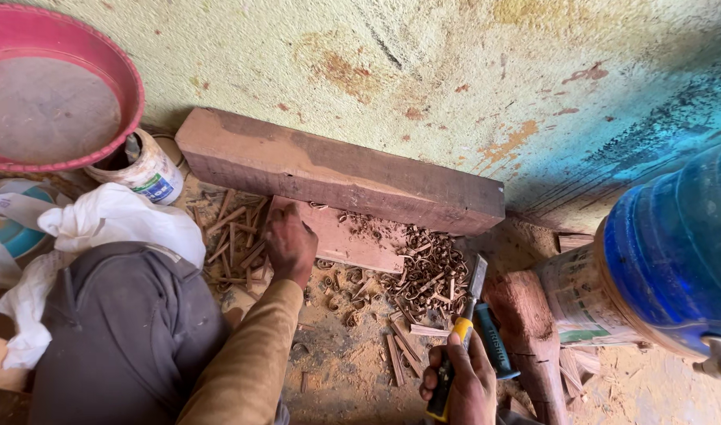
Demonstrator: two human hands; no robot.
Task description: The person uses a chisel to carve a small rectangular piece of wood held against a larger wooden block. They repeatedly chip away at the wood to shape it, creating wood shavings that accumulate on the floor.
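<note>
Right hand (459, 378) grips chisel (460, 338); labelled white tub (149, 171) upper-left.

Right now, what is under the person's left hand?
The left hand presses on a flat reddish wooden board, with curly wood shavings beside it. The part beneath the palm is hidden.

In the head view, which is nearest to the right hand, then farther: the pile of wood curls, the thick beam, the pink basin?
From the right hand:
1. Wood curls, just above it.
2. Beam, along the wall.
3. Pink basin, far upper left.
</note>
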